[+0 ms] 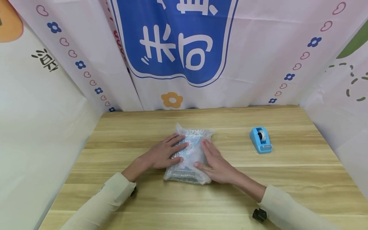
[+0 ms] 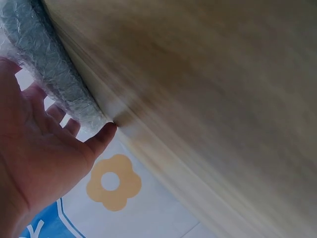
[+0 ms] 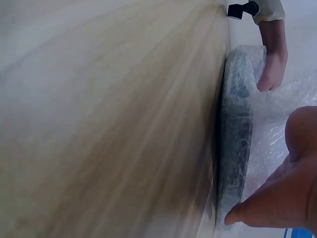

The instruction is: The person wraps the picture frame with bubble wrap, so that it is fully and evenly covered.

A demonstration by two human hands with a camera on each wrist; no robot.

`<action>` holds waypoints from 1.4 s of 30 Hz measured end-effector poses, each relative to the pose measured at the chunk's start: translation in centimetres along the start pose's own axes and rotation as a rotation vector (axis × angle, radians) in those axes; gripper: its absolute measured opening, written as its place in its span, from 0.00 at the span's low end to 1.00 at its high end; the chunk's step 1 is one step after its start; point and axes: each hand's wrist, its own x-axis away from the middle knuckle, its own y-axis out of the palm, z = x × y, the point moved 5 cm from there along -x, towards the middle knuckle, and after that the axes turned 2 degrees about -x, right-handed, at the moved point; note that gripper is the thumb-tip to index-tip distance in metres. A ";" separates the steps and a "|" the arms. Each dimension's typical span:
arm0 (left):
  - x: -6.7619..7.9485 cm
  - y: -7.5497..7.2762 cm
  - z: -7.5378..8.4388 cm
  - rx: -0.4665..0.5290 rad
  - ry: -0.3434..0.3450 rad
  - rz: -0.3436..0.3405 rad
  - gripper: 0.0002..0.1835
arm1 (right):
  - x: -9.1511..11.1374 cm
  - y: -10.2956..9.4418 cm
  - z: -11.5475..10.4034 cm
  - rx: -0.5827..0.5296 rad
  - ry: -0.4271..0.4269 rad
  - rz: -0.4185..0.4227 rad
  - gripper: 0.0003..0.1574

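A flat rectangular package in clear bubble wrap (image 1: 193, 150) lies in the middle of the wooden table, with something bluish showing through the plastic. My left hand (image 1: 162, 154) rests on its left side, fingers spread over the top. On the right side, my right hand (image 1: 219, 166) presses against the wrap with straight fingers, thumb over the top. The left wrist view shows the edge of the wrapped package (image 2: 52, 69) beside the left fingers. In the right wrist view, the package's side (image 3: 235, 134) sits close to the table, with loose plastic standing above it.
A light-blue tape dispenser (image 1: 261, 140) holding a roll of tape stands to the right of the package. Printed white cloth (image 1: 253, 64) hangs behind the wooden table (image 1: 120, 134), and more cloth hangs at both sides. A small black device (image 1: 259, 215) is at the right cuff.
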 end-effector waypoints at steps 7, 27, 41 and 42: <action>0.0 0.1 -0.2 0.050 -0.003 -0.021 0.35 | -0.7 0.8 -0.8 0.053 0.097 0.000 0.61; 0.1 -0.1 -0.3 0.025 -0.012 -0.024 0.36 | -1.9 2.3 -1.4 0.319 0.233 0.022 0.62; 0.0 0.4 0.5 0.055 -0.048 -0.043 0.45 | -1.8 2.5 -1.0 0.301 0.225 -0.024 0.62; 0.0 0.4 0.6 0.052 -0.048 -0.046 0.46 | -1.7 2.2 -0.9 0.276 0.215 -0.041 0.62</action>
